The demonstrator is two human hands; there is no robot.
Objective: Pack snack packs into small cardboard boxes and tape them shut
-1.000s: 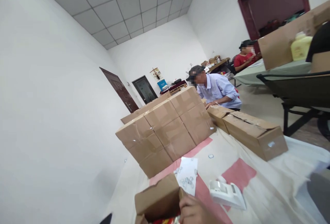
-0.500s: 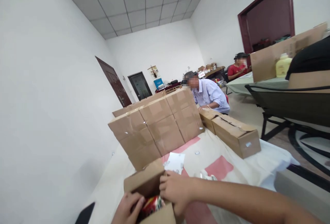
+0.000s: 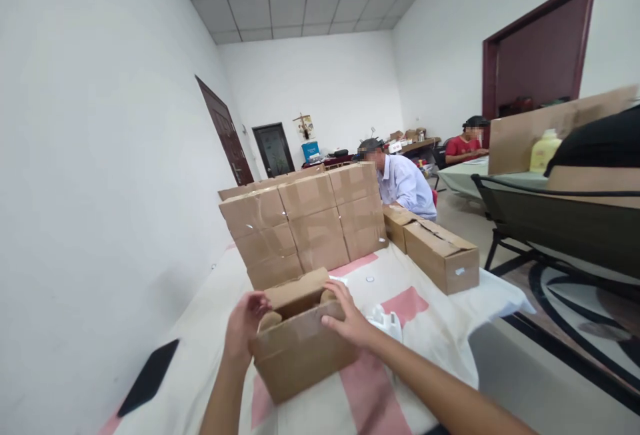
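Observation:
A small brown cardboard box [image 3: 305, 361] sits on the cloth-covered table with its top flaps up. My left hand [image 3: 244, 325] is closed on the box's left end, its fingers bent in at the side flap. At the right end my right hand [image 3: 346, 318] grips the box, with the thumb on the front flap and the fingers over the short flap. The upright front flap hides what lies inside. Just right of my right hand is a white plastic object [image 3: 385, 321] whose kind I cannot make out.
Behind the box stands a wall of taped cartons [image 3: 315, 221]. Long cartons [image 3: 440, 255] line the table's right side. A flat black object [image 3: 149, 378] lies at left. Across the table sits a person [image 3: 405, 181]; another person [image 3: 465, 145] is farther back by a folding chair [image 3: 555, 221].
The front flap has come up, covering the red printed package that showed inside. My hands have moved from inside the opening to the box's two ends. The view has levelled.

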